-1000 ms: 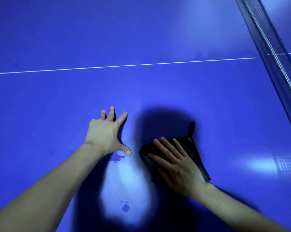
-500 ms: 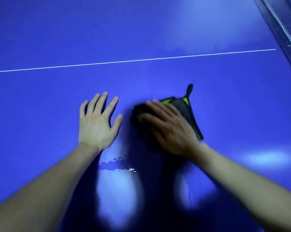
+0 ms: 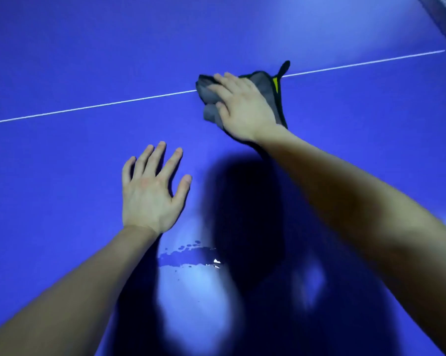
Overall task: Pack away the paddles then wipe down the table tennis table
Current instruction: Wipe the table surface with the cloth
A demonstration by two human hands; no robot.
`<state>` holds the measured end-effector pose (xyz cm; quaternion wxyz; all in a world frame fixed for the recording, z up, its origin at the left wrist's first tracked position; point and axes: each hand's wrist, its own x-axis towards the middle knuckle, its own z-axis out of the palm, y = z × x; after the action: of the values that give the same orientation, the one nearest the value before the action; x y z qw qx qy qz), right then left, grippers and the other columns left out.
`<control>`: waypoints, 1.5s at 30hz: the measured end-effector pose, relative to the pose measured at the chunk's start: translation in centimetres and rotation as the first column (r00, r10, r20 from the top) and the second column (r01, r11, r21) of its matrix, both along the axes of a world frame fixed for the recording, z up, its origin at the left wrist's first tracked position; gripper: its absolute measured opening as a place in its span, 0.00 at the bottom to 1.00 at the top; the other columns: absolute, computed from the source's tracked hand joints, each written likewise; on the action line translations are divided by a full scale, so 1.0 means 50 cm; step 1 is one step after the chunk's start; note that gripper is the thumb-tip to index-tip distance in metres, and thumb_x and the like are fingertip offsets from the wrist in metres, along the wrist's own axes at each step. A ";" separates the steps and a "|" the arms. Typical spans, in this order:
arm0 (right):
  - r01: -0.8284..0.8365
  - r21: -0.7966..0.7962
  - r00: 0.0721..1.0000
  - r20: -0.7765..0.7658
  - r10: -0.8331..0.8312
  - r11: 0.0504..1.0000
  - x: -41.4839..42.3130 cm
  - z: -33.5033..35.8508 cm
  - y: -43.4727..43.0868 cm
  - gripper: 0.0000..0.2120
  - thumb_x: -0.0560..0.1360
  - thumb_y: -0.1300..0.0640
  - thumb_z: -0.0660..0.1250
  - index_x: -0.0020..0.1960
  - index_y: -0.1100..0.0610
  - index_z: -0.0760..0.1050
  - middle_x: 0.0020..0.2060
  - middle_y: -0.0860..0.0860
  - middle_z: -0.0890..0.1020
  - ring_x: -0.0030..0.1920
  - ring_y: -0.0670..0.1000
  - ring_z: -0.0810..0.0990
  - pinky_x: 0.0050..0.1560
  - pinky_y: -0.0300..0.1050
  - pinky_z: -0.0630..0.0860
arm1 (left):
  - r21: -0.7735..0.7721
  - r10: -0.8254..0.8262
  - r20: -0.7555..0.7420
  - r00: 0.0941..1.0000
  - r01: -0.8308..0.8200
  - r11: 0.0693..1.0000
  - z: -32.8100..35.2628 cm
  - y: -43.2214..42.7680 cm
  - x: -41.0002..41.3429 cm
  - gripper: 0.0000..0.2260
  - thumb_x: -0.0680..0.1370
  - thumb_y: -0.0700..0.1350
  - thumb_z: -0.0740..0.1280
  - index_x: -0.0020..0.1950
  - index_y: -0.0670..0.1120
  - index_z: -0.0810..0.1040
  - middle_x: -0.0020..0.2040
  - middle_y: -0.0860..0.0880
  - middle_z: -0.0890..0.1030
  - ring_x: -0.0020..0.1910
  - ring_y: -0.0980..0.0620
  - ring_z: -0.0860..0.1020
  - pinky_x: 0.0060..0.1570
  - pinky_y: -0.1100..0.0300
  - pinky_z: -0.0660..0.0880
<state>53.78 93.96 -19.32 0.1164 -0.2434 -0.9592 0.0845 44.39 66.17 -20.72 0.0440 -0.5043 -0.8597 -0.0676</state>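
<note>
Well short of the white line (image 3: 88,107), droplets (image 3: 191,255) lie unwiped on the blue worktop (image 3: 62,60). Nearer the line, the left hand (image 3: 150,196) rests flat, its grip spread and holding nothing, which makes a sound brace. On the line itself the right hand (image 3: 245,106) presses the grey cloth (image 3: 209,98), grip flat and fingers straight. The best approach is probably even palm weight and overlapping strokes from the line toward the droplets.
</note>
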 end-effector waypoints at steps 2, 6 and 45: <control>-0.142 -0.001 0.990 -0.024 0.142 0.990 0.136 0.000 -0.142 0.25 0.84 0.51 0.58 0.80 0.55 0.74 0.83 0.55 0.70 0.83 0.60 0.68 0.82 0.59 0.63 | -0.010 0.001 0.009 1.000 -0.001 1.000 0.002 0.000 0.001 0.27 0.85 0.64 0.54 0.83 0.57 0.67 0.84 0.48 0.65 0.84 0.45 0.59 0.81 0.41 0.54; -0.473 -0.087 0.880 -0.002 0.475 0.877 0.319 0.006 -0.279 0.22 0.87 0.52 0.61 0.81 0.51 0.74 0.85 0.51 0.67 0.85 0.57 0.64 0.84 0.57 0.60 | -0.032 0.004 0.010 1.000 -0.004 0.999 0.003 0.001 0.002 0.27 0.86 0.64 0.53 0.83 0.57 0.66 0.84 0.48 0.64 0.84 0.45 0.59 0.81 0.42 0.54; -0.119 -0.065 0.973 0.193 0.130 0.991 0.631 0.029 -0.410 0.38 0.81 0.27 0.47 0.85 0.42 0.64 0.86 0.54 0.64 0.88 0.58 0.56 0.87 0.63 0.45 | 0.013 0.313 0.049 0.948 -0.314 0.949 0.014 -0.582 0.695 0.21 0.86 0.57 0.58 0.77 0.52 0.75 0.77 0.47 0.73 0.74 0.42 0.70 0.76 0.43 0.64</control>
<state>85.32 73.47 -17.89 0.0092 -0.1930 -0.9767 0.0928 79.15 37.06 -20.02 0.0392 -0.3591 -0.9290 -0.0803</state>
